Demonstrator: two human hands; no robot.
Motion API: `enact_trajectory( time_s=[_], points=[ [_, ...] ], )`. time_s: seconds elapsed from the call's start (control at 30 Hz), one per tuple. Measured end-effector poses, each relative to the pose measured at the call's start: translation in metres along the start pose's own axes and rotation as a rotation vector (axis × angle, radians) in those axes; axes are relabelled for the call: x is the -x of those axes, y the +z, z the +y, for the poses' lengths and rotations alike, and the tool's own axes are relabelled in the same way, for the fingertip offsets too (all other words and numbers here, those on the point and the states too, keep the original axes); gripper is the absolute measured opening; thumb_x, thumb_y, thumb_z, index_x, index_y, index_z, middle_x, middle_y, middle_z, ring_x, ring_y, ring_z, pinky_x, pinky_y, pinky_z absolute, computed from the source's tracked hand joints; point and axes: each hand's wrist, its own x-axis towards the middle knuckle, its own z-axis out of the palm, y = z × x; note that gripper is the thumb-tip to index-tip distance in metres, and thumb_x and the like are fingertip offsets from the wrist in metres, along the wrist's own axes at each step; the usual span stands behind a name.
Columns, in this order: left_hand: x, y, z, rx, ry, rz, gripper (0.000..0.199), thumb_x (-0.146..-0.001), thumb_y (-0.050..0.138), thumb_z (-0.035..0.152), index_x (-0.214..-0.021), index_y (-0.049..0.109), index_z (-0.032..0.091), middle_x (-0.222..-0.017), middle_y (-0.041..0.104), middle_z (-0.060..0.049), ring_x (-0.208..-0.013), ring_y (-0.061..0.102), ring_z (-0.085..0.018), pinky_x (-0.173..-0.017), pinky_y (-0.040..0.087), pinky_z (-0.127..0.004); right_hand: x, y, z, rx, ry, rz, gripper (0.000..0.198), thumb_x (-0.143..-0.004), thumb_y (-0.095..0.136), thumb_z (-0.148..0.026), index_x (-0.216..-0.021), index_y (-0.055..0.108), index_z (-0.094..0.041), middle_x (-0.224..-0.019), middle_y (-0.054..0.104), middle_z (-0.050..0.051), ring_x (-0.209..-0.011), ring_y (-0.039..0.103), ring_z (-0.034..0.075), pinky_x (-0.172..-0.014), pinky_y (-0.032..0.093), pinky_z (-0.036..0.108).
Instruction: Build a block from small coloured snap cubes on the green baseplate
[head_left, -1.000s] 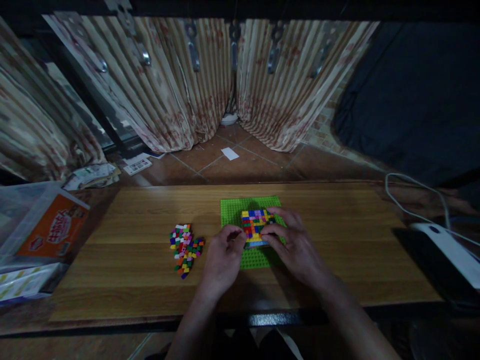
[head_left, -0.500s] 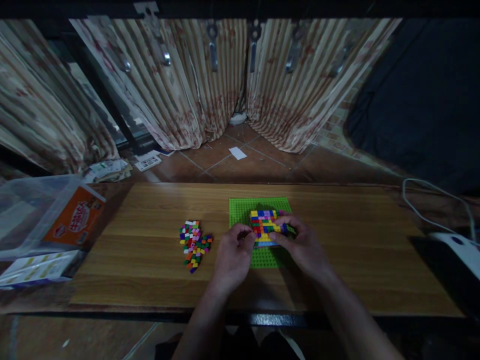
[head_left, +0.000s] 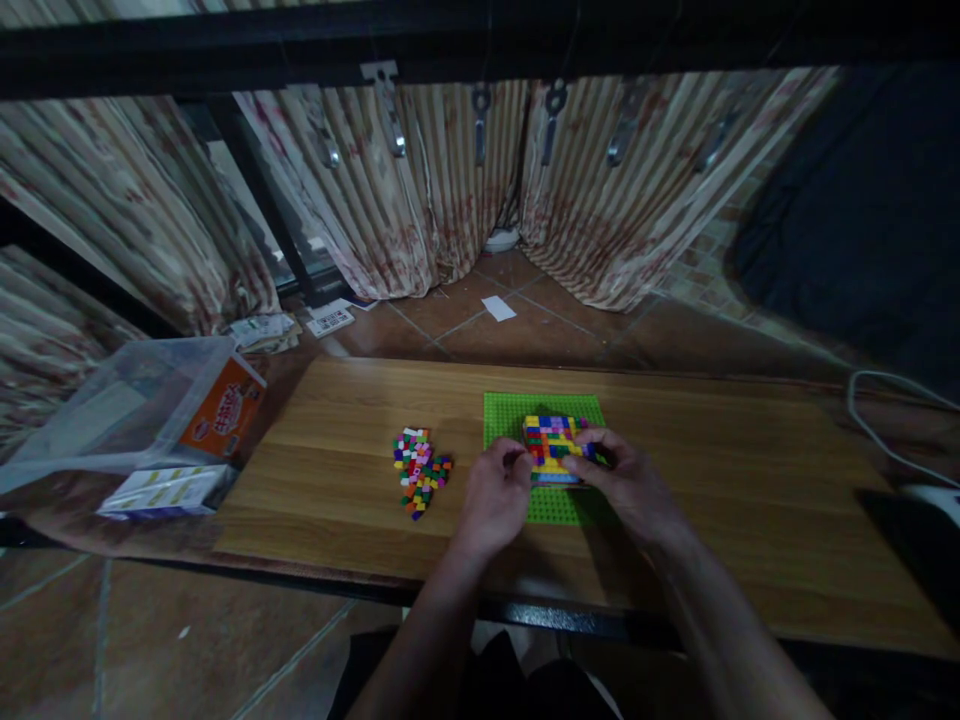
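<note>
A block of multicoloured toy bricks (head_left: pixel 553 436) stands on a green studded baseplate (head_left: pixel 501 408) on the wooden table. My right hand (head_left: pixel 621 472) grips the right side of the brick block, thumb on the front and fingers over the far right part. My left hand (head_left: pixel 501 492) is at the block's left front corner, thumb and forefinger pinched together. What sits in that pinch, if anything, is too small to make out. Left of the baseplate lies a loose pile of small coloured bricks (head_left: pixel 421 470).
The wooden table (head_left: pixel 337 500) has a dark front edge. Beyond its left end stand a clear plastic bin (head_left: pixel 150 370) with an orange label and a white-and-yellow box (head_left: pixel 169 492). A white cable (head_left: pixel 855 400) and a dark flat object (head_left: pixel 904 540) are at the right.
The camera view has shifted, so the whole scene sits further right. Both hands stay at the brick block with nearly the same grips.
</note>
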Motion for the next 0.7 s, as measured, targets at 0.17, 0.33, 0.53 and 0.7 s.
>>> enact_trajectory(
  time_s=[0.17,0.33,0.53,0.7],
  points=[
    [0.001,-0.001,0.001,0.01,0.003,0.011,0.02,-0.091,0.048,0.031,-0.078,0.058,0.021,-0.076,0.066,-0.002,-0.074,0.064,-0.017,-0.064,0.048,-0.026,-0.002,0.0,-0.001,-0.214,0.013,0.157,0.036,-0.061,0.082,-0.05,-0.08,0.069,-0.022,-0.085,0.07,0.002,-0.079,0.062,0.017,-0.078,0.051,0.034],
    [-0.001,0.005,0.002,0.014,0.013,0.051,0.017,-0.087,0.056,0.036,-0.086,0.061,0.02,-0.083,0.07,-0.006,-0.08,0.066,-0.021,-0.07,0.049,-0.03,0.0,0.006,-0.007,-0.086,-0.011,0.238,0.036,-0.067,0.076,-0.05,-0.085,0.07,-0.02,-0.086,0.071,0.004,-0.076,0.064,0.018,-0.075,0.052,0.035],
    [-0.002,0.012,0.005,0.042,-0.056,0.106,0.015,-0.078,0.066,0.027,-0.09,0.061,0.02,-0.083,0.07,-0.006,-0.075,0.064,-0.02,-0.069,0.048,-0.031,0.004,0.007,-0.021,0.052,-0.024,0.449,0.032,-0.068,0.074,-0.043,-0.09,0.071,-0.019,-0.088,0.071,0.005,-0.078,0.065,0.021,-0.074,0.053,0.037],
    [0.0,0.01,0.007,0.073,-0.067,0.09,0.01,-0.079,0.063,0.028,-0.085,0.061,0.02,-0.08,0.068,-0.005,-0.072,0.061,-0.019,-0.066,0.046,-0.031,0.02,0.018,-0.024,0.174,-0.401,0.492,0.03,-0.082,0.066,-0.046,-0.098,0.067,-0.021,-0.101,0.067,0.008,-0.091,0.064,0.024,-0.089,0.05,0.044]
  ],
)
